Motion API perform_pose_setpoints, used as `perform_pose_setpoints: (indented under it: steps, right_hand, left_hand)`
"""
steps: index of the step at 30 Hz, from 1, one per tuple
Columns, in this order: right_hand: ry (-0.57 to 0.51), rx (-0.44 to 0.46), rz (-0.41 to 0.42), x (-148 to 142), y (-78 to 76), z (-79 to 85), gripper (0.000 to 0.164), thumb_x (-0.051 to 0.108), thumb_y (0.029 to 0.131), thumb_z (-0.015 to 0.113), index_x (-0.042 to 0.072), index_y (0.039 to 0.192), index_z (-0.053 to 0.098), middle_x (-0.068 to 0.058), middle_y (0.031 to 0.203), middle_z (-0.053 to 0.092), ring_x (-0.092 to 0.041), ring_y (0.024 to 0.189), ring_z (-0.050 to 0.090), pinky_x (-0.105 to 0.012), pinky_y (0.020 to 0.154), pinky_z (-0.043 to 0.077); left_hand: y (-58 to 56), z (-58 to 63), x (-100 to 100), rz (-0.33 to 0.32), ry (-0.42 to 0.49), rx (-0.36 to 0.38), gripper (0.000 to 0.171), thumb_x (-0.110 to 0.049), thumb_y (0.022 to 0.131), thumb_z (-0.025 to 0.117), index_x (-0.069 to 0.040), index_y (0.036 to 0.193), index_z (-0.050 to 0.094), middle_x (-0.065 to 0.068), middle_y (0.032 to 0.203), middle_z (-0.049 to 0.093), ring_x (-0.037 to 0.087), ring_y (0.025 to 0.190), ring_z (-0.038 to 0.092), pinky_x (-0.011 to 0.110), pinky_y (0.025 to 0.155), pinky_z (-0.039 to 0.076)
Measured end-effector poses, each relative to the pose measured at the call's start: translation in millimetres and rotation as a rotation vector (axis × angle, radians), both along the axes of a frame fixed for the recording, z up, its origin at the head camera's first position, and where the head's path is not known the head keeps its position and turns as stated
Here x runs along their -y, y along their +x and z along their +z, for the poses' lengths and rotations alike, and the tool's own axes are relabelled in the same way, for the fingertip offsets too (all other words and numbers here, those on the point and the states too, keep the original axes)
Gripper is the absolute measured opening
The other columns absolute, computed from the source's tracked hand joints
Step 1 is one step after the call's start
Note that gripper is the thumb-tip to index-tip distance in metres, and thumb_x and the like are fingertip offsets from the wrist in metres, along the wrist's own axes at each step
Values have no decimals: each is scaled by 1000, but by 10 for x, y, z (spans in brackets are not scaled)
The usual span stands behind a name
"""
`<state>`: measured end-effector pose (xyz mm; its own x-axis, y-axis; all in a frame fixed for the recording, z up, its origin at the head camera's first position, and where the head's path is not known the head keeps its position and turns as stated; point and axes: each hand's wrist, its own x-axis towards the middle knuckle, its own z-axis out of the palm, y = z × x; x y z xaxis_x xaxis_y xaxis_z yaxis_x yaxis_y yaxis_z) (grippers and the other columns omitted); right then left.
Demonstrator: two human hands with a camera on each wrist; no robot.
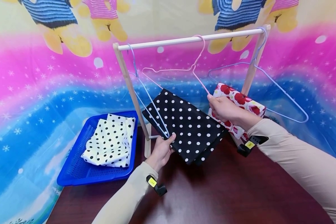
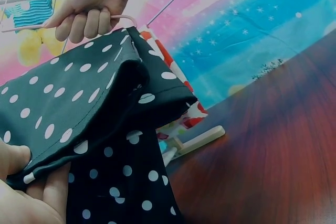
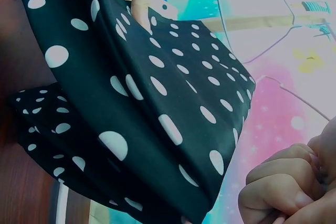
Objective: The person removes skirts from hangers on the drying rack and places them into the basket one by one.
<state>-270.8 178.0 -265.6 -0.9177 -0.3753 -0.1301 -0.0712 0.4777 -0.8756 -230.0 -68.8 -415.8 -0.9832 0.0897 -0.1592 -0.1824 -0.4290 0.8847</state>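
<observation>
A black cloth with white polka dots (image 1: 189,124) hangs folded over the pink hanger (image 1: 200,82), which is hooked on the rack's rail. My right hand (image 1: 225,109) grips the pink hanger's right side, fingers curled round the wire. Lower down, my left hand (image 1: 162,151) pinches the black cloth's lower left edge between thumb and fingers, as the left wrist view shows. The left blue hanger (image 1: 148,93) hangs bare, overlapping the cloth's left part, its lower corner right at my left thumb.
The wooden rack (image 1: 128,87) stands on the dark red table (image 1: 240,189). At the right, a red-and-white flowered cloth (image 1: 240,98) hangs on another blue hanger (image 1: 282,90). A blue basket (image 1: 72,168) at the left holds a white cloth with black dots (image 1: 109,140).
</observation>
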Motion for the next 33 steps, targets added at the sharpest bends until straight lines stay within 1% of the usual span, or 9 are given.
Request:
perform_pose_setpoints:
  steps: [5,12,17,23,28,33]
  right_hand:
    - [9,9,-10,-14,-5,4,54,50,109,29,12,73,40,6,54,33,-10,43,30,-23,43,26]
    - [3,18,-14,-19,-10,7,54,52,108,30,11,75,40,6,54,33,-10,43,30,-24,43,26]
    - [-5,24,-14,-16,-11,7,54,52,108,30,11,75,40,7,54,33,-10,43,30,-23,43,26]
    - [-2,28,-15,-8,-12,16,55,53,108,29,10,75,39,7,54,33,-10,43,30,-23,43,26]
    - [2,25,-18,-4,-10,19,55,53,108,30,10,75,40,6,54,33,-10,43,31,-23,43,26]
    - [7,18,-16,-13,-15,12,55,53,108,30,11,73,40,6,54,34,-10,43,31,-23,44,26]
  left_hand:
    - [16,-13,9,-7,-3,1,19,-12,105,53,-8,123,49,-6,96,70,6,86,71,26,74,59]
    - [42,-29,41,-21,-19,-11,24,-13,105,53,-7,128,48,-5,100,71,7,90,72,27,76,59]
    - [45,-41,66,-28,-24,-20,24,-13,105,53,-6,128,48,-6,99,71,6,89,72,26,76,59]
    - [51,-54,101,-19,-29,-20,25,-13,105,54,-6,128,48,-5,100,70,6,89,72,26,76,59]
    - [49,-74,122,-21,-28,-30,21,-11,105,52,-6,125,49,-6,96,70,5,85,72,25,74,60]
    - [69,-75,150,-14,-34,-38,22,-11,104,53,-4,125,49,-6,97,70,6,86,72,25,74,60]
